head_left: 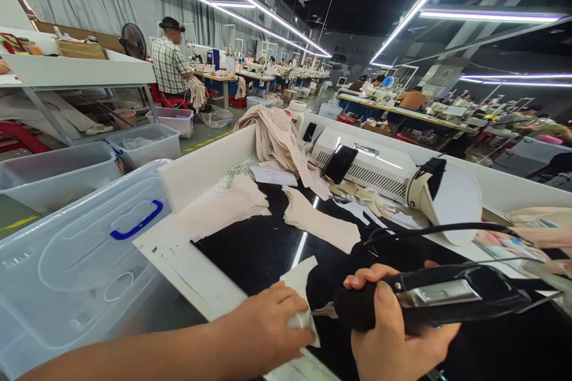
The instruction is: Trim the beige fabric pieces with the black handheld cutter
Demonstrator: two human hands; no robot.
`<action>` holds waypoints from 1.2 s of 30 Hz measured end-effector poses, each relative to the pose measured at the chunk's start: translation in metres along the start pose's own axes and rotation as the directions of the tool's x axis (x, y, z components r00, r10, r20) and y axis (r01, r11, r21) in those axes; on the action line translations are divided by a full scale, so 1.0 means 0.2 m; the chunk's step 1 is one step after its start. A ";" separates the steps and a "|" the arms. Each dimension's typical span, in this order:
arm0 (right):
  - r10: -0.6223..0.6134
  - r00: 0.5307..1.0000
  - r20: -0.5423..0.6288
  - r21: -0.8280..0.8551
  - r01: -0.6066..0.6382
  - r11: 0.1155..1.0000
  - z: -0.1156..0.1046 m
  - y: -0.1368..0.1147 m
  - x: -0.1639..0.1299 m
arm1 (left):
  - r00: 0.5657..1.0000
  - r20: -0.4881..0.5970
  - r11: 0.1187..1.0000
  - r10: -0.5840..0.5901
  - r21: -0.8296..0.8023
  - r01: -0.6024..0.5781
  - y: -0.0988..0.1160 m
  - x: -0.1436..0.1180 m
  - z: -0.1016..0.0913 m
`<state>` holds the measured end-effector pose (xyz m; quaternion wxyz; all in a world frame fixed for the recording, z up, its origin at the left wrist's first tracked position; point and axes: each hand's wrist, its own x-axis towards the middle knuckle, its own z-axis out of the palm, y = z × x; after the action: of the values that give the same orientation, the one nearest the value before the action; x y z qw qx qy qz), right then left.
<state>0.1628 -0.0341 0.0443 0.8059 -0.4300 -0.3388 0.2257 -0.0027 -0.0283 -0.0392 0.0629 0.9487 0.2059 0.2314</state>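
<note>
Both hands meet over a pale fabric piece at the near edge of the black worktop

Left hand (268,324) lies flat with fingers curled, pinning the pale fabric piece (298,286) on the black worktop (259,250); right hand (393,333) is wrapped tight round a black handheld cutter (429,303), its metal tip (324,311) touching the fabric's edge beside the left fingers. Trimming looks underway; a next pass would need the tip kept clear of those fingers

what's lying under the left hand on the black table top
Under the left hand lies a small pale fabric piece on the glossy black worktop. The hand covers its lower part.
</note>
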 end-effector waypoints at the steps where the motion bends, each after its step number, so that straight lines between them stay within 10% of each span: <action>1: 0.001 1.000 -0.002 0.002 -0.001 1.000 0.00 -0.01 -0.01 | 1.000 -0.005 1.000 -0.004 0.026 0.004 0.03 -0.01 0.01; 13: -0.023 1.000 0.010 0.008 0.023 1.000 -0.04 -0.03 -0.05 | 0.999 0.046 0.990 0.007 -0.140 -0.001 0.00 0.05 -0.14; 36: -0.033 0.998 0.047 0.028 0.031 0.999 -0.02 0.03 -0.03 | 0.992 0.126 0.979 0.009 -0.204 0.017 -0.11 0.02 -0.14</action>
<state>0.1608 -0.0380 0.0358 0.8068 -0.4080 -0.3616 0.2275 -0.0205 -0.0056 -0.0175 0.1734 0.9495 0.1787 0.1907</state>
